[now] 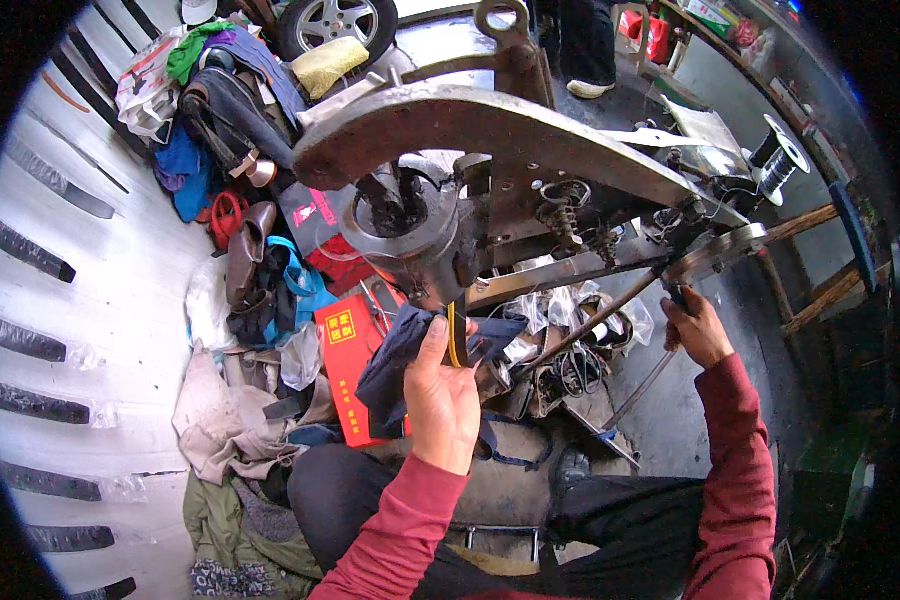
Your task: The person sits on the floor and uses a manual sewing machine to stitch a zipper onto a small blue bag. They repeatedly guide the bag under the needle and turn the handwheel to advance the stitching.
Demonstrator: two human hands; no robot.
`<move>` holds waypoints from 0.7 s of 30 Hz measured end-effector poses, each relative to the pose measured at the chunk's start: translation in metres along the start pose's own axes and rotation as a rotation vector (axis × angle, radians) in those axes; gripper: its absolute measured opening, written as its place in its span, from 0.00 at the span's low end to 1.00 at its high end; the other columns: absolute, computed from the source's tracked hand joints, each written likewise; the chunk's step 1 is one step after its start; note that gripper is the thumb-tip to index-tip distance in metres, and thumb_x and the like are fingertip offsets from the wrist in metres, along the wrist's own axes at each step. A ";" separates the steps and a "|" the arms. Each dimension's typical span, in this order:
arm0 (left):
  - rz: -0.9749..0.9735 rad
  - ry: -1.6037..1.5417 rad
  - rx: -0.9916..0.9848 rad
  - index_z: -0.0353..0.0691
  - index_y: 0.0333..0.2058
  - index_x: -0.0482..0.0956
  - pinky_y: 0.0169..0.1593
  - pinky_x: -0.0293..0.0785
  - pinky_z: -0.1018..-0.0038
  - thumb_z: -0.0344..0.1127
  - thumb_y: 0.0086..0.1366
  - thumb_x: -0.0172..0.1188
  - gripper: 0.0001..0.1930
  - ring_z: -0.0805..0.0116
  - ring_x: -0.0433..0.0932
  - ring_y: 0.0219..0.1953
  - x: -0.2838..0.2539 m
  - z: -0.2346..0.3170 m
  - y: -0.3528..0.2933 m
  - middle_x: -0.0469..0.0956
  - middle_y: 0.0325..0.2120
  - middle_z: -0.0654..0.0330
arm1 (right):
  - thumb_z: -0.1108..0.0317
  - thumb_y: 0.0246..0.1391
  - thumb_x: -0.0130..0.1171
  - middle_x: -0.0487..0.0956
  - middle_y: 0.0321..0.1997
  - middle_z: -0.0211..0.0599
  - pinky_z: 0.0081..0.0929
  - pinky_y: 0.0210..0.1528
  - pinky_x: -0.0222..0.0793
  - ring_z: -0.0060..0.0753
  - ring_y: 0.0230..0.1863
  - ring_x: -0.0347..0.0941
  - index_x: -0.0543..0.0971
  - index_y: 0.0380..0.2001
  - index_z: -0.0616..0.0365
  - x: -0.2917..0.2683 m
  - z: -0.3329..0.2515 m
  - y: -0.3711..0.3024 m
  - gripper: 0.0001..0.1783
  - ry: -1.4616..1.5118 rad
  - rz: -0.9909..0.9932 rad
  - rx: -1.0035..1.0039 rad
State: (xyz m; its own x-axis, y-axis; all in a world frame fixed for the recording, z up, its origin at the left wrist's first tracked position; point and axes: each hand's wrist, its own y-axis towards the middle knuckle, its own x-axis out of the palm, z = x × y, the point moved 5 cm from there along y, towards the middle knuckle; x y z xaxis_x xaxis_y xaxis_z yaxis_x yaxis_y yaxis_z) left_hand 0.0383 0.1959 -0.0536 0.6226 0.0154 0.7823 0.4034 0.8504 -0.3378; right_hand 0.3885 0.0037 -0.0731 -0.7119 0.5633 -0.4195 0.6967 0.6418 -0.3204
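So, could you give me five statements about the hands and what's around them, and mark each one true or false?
1. The left hand holds a dark blue cloth. True.
2. The right hand lies on the red box. False: the right hand is at a small dark handle below the metal wheel of the machine.
3. The sleeves are green. False: the sleeves are dark red.
4. A white spool wound with dark thread is at the upper right. True.
5. The car wheel is at the lower right. False: the car wheel is at the top, left of centre.
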 end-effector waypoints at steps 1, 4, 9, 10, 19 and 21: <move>0.001 0.001 0.000 0.38 0.42 0.81 0.59 0.69 0.60 0.40 0.69 0.62 0.11 0.68 0.80 0.44 0.000 0.000 0.000 0.83 0.36 0.61 | 0.61 0.64 0.58 0.74 0.25 0.30 0.25 0.22 0.65 0.21 0.20 0.69 0.77 0.43 0.62 0.005 -0.006 -0.007 0.14 0.052 -0.118 -0.099; -0.020 -0.014 -0.014 0.38 0.42 0.81 0.57 0.70 0.61 0.40 0.69 0.62 0.11 0.68 0.80 0.44 0.001 0.000 -0.002 0.83 0.36 0.61 | 0.65 0.66 0.54 0.69 0.22 0.25 0.21 0.25 0.65 0.17 0.22 0.67 0.77 0.41 0.61 -0.063 -0.047 -0.013 0.10 0.117 0.186 -0.511; 0.035 -0.008 -0.009 0.38 0.42 0.80 0.55 0.72 0.62 0.40 0.69 0.62 0.11 0.68 0.80 0.42 -0.001 0.000 0.001 0.82 0.35 0.61 | 0.69 0.64 0.54 0.78 0.27 0.39 0.33 0.36 0.70 0.32 0.29 0.71 0.77 0.44 0.63 -0.076 -0.035 0.013 0.10 -0.294 0.606 -0.408; 0.090 -0.006 -0.030 0.38 0.42 0.80 0.55 0.72 0.62 0.40 0.69 0.62 0.11 0.68 0.80 0.42 -0.004 -0.002 0.001 0.82 0.35 0.61 | 0.69 0.64 0.56 0.79 0.28 0.39 0.32 0.34 0.70 0.32 0.28 0.72 0.77 0.46 0.63 -0.050 -0.026 0.016 0.11 -0.373 0.476 -0.420; 0.010 -0.038 -0.007 0.40 0.43 0.79 0.56 0.72 0.59 0.40 0.70 0.62 0.10 0.68 0.80 0.41 -0.003 -0.004 0.001 0.81 0.34 0.61 | 0.68 0.64 0.52 0.73 0.25 0.31 0.25 0.27 0.65 0.22 0.23 0.66 0.77 0.40 0.62 -0.095 -0.051 -0.003 0.09 -0.143 0.492 -0.533; 0.014 -0.058 0.001 0.39 0.44 0.79 0.56 0.72 0.59 0.39 0.70 0.61 0.11 0.68 0.79 0.41 -0.002 -0.002 0.002 0.81 0.35 0.61 | 0.67 0.64 0.53 0.77 0.27 0.38 0.30 0.31 0.69 0.29 0.24 0.69 0.77 0.41 0.63 -0.094 -0.062 -0.001 0.10 -0.482 0.763 -0.661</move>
State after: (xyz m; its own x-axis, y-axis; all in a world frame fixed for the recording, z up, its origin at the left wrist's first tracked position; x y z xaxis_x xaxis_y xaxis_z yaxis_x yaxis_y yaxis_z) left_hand 0.0398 0.1968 -0.0570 0.5883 0.0580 0.8066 0.3943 0.8503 -0.3487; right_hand 0.4489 -0.0174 0.0192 0.0905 0.7589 -0.6449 0.6497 0.4458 0.6157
